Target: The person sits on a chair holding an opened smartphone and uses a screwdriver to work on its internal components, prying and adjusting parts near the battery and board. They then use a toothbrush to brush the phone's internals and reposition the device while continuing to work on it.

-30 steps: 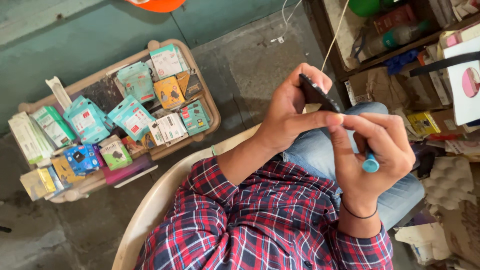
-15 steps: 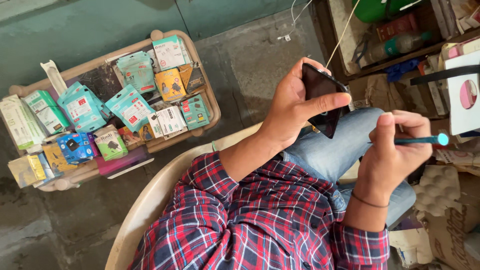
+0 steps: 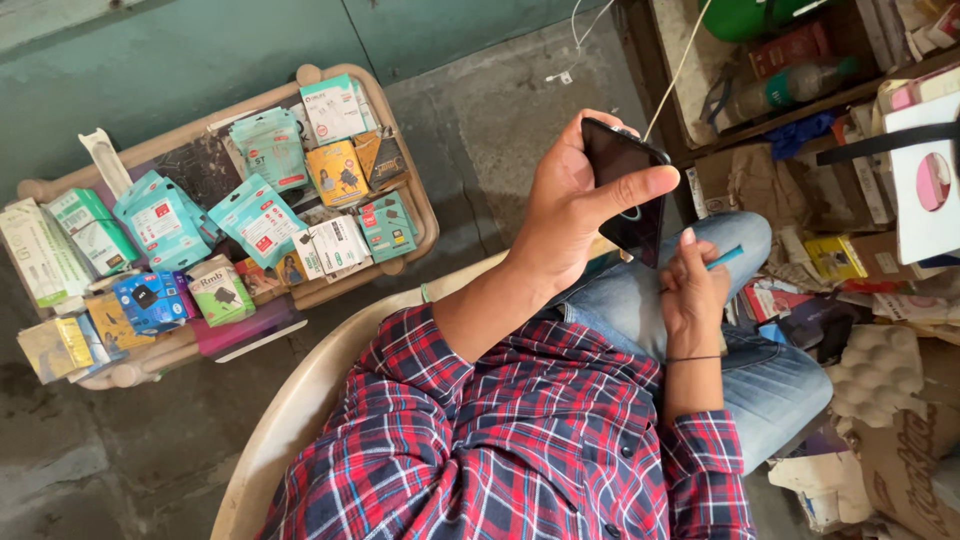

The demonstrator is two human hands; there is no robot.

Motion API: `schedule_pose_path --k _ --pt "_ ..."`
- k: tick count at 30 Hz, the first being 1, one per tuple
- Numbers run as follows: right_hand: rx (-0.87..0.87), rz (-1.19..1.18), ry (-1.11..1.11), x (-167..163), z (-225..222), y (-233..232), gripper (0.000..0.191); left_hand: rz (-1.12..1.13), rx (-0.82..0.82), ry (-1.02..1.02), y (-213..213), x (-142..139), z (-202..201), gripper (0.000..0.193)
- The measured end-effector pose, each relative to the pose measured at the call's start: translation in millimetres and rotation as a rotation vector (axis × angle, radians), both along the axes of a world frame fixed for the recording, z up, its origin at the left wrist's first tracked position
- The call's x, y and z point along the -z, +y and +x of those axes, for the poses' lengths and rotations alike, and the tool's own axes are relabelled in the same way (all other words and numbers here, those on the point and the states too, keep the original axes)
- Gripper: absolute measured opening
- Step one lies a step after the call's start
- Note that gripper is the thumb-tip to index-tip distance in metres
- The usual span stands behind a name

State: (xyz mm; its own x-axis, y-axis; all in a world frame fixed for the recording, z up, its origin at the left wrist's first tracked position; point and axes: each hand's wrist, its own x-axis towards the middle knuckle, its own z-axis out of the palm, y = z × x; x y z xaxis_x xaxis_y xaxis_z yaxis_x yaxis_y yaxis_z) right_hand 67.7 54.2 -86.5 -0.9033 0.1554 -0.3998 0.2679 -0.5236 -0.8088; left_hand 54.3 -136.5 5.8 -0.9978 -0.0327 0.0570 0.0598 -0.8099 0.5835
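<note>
I sit in a cream plastic chair (image 3: 300,400), wearing a red plaid shirt and blue jeans. My left hand (image 3: 570,205) is raised above my lap and grips a black smartphone (image 3: 622,180) by its edges, thumb across its side. My right hand (image 3: 695,290) is lower, just under the phone, fingers closed on a thin tool with a blue end (image 3: 725,258). The tool's tip sits close to the phone's lower edge; whether it touches is unclear.
A beige plastic stool (image 3: 410,215) at the left carries several small boxed phone accessories (image 3: 260,215). At the right stand wooden shelves (image 3: 700,110) with clutter, a grey egg tray (image 3: 880,375), cardboard and a white box (image 3: 925,190). The floor is concrete.
My left hand has lifted the phone higher and turned it. My right hand has dropped down and in from the right, bringing the blue-ended tool under the phone.
</note>
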Motion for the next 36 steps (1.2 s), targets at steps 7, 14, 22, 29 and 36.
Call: schedule_pose_path --k 7,14,22,29,36 --pt "-0.183 0.478 0.504 -46 16 -5 0.024 -0.023 0.009 -0.01 1 -1 1 0.044" --pt "-0.323 0.997 0.746 -79 30 -11 0.044 -0.039 0.003 0.005 1 -2 1 0.043" --pt "0.044 0.387 0.721 -78 39 -2 0.053 0.27 0.261 0.246 -11 -7 -2 0.045" --pt "0.031 0.271 0.802 -106 66 0 0.064 0.453 0.488 0.363 -15 -13 -1 0.061" --pt "-0.083 0.64 0.873 -151 72 -43 0.046 0.558 0.55 0.22 -14 -21 7 0.09"
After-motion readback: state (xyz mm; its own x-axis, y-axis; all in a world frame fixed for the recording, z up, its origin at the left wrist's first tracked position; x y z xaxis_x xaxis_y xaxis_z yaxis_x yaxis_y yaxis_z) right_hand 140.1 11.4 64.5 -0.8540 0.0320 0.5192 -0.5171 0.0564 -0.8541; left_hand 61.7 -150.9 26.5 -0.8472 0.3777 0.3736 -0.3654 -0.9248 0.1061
